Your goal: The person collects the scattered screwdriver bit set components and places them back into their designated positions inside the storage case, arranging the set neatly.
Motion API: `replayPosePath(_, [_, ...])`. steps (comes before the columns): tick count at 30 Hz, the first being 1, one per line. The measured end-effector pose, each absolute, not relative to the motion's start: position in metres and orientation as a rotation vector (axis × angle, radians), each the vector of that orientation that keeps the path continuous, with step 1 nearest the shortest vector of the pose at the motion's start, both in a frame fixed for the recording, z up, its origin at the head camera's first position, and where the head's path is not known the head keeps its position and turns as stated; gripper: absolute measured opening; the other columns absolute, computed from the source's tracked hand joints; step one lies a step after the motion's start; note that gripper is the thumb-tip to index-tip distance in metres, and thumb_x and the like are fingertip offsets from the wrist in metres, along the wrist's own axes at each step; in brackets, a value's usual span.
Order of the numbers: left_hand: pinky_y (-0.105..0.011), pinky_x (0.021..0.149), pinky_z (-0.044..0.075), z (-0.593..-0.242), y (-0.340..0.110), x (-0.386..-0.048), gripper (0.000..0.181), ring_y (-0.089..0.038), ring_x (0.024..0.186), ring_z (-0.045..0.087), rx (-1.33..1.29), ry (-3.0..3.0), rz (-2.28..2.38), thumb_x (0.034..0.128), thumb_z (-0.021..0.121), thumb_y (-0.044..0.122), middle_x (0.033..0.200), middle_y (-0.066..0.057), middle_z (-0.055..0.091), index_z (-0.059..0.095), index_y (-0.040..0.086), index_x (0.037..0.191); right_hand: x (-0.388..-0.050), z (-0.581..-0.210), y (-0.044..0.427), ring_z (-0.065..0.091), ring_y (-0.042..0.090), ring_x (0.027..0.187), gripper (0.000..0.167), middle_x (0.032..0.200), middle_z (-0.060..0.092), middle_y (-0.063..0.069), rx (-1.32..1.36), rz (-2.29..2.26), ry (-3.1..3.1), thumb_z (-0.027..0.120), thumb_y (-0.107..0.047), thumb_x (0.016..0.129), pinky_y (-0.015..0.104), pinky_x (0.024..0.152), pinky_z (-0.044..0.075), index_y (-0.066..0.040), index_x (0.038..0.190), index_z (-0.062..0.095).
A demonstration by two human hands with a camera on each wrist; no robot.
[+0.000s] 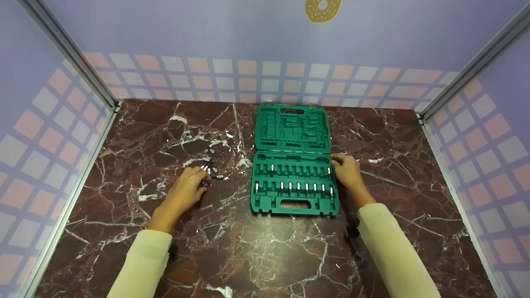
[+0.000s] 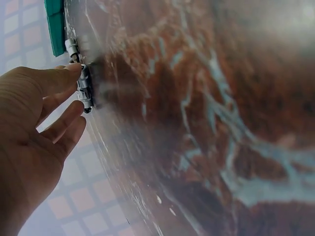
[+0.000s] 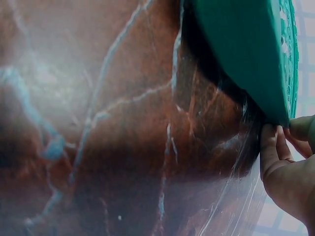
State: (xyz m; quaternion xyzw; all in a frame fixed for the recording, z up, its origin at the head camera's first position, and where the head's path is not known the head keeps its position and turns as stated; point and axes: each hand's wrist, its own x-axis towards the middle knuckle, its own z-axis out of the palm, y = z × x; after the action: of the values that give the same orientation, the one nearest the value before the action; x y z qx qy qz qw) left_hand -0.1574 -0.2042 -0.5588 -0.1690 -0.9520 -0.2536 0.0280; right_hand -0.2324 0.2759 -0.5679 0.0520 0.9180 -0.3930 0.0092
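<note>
Green socket case (image 1: 267, 203) laid open between two hands, its right edge pinched by the right hand (image 1: 348, 171).
Loose bit sockets (image 1: 208, 169) are clustered at the fingertips of the left hand (image 1: 186, 188), left of the case; their number cannot be told, nor whether one is pinched by its bent fingers. Ten seated sockets (image 1: 298, 188) are held in the case: two in the upper row, eight in the lower.

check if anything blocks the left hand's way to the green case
Only a few small loose pieces beside the left hand, toward the green case; past them, nothing but tabletop shows in between.
</note>
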Motion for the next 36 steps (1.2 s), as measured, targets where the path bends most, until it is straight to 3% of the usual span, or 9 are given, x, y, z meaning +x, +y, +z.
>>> replayPosePath(8, [-0.052, 0.095, 0.053, -0.564, -0.206, -0.159, 0.023, -0.034, 0.103, 0.058, -0.500, -2.954, -0.752, 0.0820, 0.080, -0.003, 0.105, -0.012, 0.066, 0.070, 0.003, 0.102, -0.232, -0.568, 0.276, 0.064, 0.039, 0.121, 0.028, 0.127, 0.070, 0.024, 0.147, -1.221, 2.890, 0.059, -0.007, 0.102, 0.054, 0.105, 0.049, 0.002, 0.125, 0.071])
replayPosePath(17, [-0.050, 0.083, 0.053, -0.568, -0.206, -0.160, 0.015, -0.031, 0.092, 0.058, -0.449, -2.994, -0.773, 0.0872, 0.079, 0.003, 0.094, -0.010, 0.060, 0.067, 0.003, 0.095, -0.232, -0.569, 0.276, 0.063, 0.039, 0.123, 0.029, 0.129, 0.069, 0.024, 0.152, -1.224, 2.880, 0.058, -0.007, 0.102, 0.054, 0.106, 0.049, 0.003, 0.126, 0.070])
replayPosePath(26, [-0.050, 0.084, 0.054, -0.570, -0.203, -0.160, 0.011, -0.033, 0.090, 0.060, -0.452, -2.902, -0.862, 0.0919, 0.074, 0.001, 0.095, -0.013, 0.058, 0.063, 0.000, 0.096, -0.231, -0.568, 0.276, 0.063, 0.040, 0.124, 0.030, 0.130, 0.069, 0.024, 0.136, -1.236, 2.872, 0.058, -0.008, 0.103, 0.054, 0.106, 0.049, 0.003, 0.128, 0.069])
replayPosePath(36, [-0.047, 0.080, 0.056, -0.555, -0.182, -0.164, 0.014, -0.032, 0.088, 0.065, -0.384, -2.840, -1.060, 0.0915, 0.075, 0.001, 0.095, -0.015, 0.065, 0.063, 0.000, 0.100, -0.232, -0.568, 0.277, 0.061, 0.040, 0.127, 0.031, 0.133, 0.067, 0.024, 0.142, -1.218, 2.854, 0.057, -0.009, 0.104, 0.054, 0.108, 0.048, 0.002, 0.131, 0.067])
